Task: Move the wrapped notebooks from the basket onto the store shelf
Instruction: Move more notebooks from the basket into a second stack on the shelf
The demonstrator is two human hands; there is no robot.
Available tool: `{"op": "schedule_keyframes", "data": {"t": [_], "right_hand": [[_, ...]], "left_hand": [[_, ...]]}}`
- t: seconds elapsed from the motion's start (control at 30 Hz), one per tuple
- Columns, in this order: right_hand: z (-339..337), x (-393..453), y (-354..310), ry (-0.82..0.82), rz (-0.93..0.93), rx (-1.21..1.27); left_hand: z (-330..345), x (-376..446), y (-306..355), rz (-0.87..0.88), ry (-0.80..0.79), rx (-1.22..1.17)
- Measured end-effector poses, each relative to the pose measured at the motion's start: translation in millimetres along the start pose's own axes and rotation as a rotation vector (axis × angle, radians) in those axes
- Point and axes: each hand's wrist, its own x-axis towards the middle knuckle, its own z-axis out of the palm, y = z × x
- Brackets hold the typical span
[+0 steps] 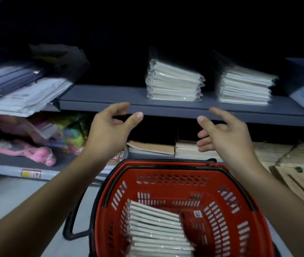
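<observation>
Landmark: the red basket (177, 182), standing low at the near middle; every place below is reckoned from it.
Wrapped notebooks in the basket (156, 225): a slanted row of them leans against the basket's left inner wall, still in their clear film. These are what is left to move.
Left hand (108, 130): above the basket's far rim, to the left, palm turned inward. Its fingers (119, 106) are loosely spread and hold nothing.
Right hand (223, 132): above the far rim, to the right, facing the other palm. Its fingers (219, 113) are likewise relaxed and apart, with nothing in them.
Lower shelf stock (153, 148): just beyond the basket's far rim, flat piles of brown-covered books, with paler bundles further right.
Store shelf (99, 102): above and beyond the basket, a grey board whose front edge lies just past both hands.
Shelved notebooks (173, 84): two wrapped piles on that board, one straight above the basket, the other (245, 88) up and to the right.
Step in hand: judged between loads, both hands free near the shelf edge.
Next move calls for: bringing both hands down into the basket, closing on a bundle from its two sides, and lifting it level to the bare stretch of board left of the piles, or onto a pile.
</observation>
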Motion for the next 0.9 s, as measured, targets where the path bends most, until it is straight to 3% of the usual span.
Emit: {"op": "schedule_keyframes", "data": {"t": [0.27,0.47,0.63,0.73,0.8,0.9], "right_hand": [[10.0,-49.1,71.5,-0.079,0.151,-0.058],[28.3,-39.8,100.6,-0.259,0.252,-0.295],[40.4,-33.7,138.9,-0.452,0.368,-0.535],[53.5,-40.5,165.9,-0.666,0.339,-0.838],[58.4,-49.9,187.3,-0.783,0.340,-0.987],[56.1,-58.3,212.6,-0.895,0.422,-0.974]], "left_hand": [[-17.6,-69.6,-68.1,-0.131,-0.146,0.148],[4.8,-71.4,-105.7,-0.387,-0.190,0.102],[43.3,-65.2,-125.8,-0.539,-0.346,0.120],[64.8,-66.9,-138.6,-0.590,-0.482,0.217],[74.0,-68.5,-145.9,-0.557,-0.618,0.317],[81.1,-71.9,-155.5,-0.473,-0.801,0.526]]}}
